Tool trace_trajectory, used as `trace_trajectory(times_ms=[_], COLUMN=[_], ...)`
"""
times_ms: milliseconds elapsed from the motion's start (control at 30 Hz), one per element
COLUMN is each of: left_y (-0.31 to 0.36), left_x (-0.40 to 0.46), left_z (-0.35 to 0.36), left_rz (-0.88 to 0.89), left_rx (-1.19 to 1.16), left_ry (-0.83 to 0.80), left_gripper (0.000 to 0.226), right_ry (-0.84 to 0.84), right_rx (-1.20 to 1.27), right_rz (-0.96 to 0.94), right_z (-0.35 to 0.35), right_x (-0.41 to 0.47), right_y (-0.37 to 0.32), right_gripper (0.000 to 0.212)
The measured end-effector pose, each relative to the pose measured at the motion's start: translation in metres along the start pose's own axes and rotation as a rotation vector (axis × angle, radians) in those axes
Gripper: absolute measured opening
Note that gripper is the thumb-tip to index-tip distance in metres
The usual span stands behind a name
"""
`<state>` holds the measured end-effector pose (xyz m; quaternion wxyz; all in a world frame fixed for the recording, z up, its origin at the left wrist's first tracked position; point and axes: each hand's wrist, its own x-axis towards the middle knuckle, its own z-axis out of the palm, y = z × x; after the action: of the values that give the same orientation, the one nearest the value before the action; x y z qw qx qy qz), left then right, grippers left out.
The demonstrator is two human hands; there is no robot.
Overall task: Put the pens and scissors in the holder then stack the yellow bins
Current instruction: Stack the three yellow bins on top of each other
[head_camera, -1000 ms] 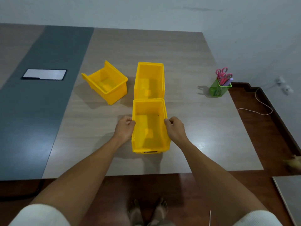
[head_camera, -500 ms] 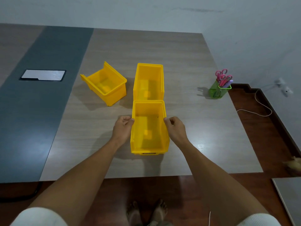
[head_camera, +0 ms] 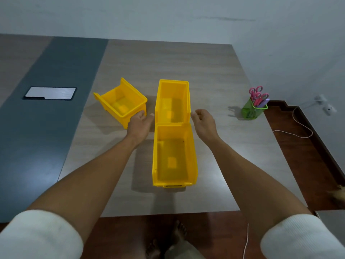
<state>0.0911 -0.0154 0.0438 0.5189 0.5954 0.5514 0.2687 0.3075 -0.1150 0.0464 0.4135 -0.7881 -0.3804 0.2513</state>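
Three empty yellow bins stand on the table. The near bin (head_camera: pixel 173 156) sits end to end with the middle bin (head_camera: pixel 172 101) behind it. A third bin (head_camera: pixel 121 102) lies turned at an angle to the left. My left hand (head_camera: pixel 140 124) hovers open just left of the middle bin, close to the third bin's corner. My right hand (head_camera: pixel 204 122) hovers open with curled fingers just right of the middle bin. Neither hand touches a bin. The green mesh holder (head_camera: pixel 251 112) at the right table edge holds pink-handled scissors (head_camera: pixel 256 94) and pens.
The wooden table (head_camera: pixel 168 58) has a dark grey strip on the left with a flush cover plate (head_camera: pixel 50 93). The table's right edge lies just past the holder. A white cable (head_camera: pixel 298 126) trails on the floor. My bare feet show below the near edge.
Both hands let go of the near bin's sides and moved forward to either side of the middle bin. The near bin stays on the table.
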Motion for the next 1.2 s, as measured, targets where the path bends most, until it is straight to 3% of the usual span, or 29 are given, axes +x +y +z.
trace_trajectory(times_ms=[433, 567, 633, 733, 1200], left_y=[0.009, -0.037, -0.04, -0.016, 0.085], left_x=[0.087, 0.127, 0.131, 0.118, 0.111], left_z=[0.036, 0.046, 0.05, 0.056, 0.043], left_rz=[-0.084, -0.081, -0.1, -0.138, 0.063], left_rx=[0.058, 0.065, 0.071, 0.002, -0.092], left_ry=[-0.07, -0.091, -0.089, -0.074, 0.072], left_gripper=[0.068, 0.071, 0.054, 0.03, 0.03], right_ry=[-0.145, -0.158, -0.155, -0.145, -0.036], right_rx=[-0.066, -0.05, -0.04, -0.042, 0.154], right_rz=[0.043, 0.061, 0.034, 0.03, -0.06], right_z=[0.022, 0.028, 0.032, 0.037, -0.008], right_x=[0.081, 0.093, 0.097, 0.102, 0.128], right_y=[0.016, 0.031, 0.037, 0.039, -0.037], right_gripper=[0.058, 0.05, 0.037, 0.027, 0.012])
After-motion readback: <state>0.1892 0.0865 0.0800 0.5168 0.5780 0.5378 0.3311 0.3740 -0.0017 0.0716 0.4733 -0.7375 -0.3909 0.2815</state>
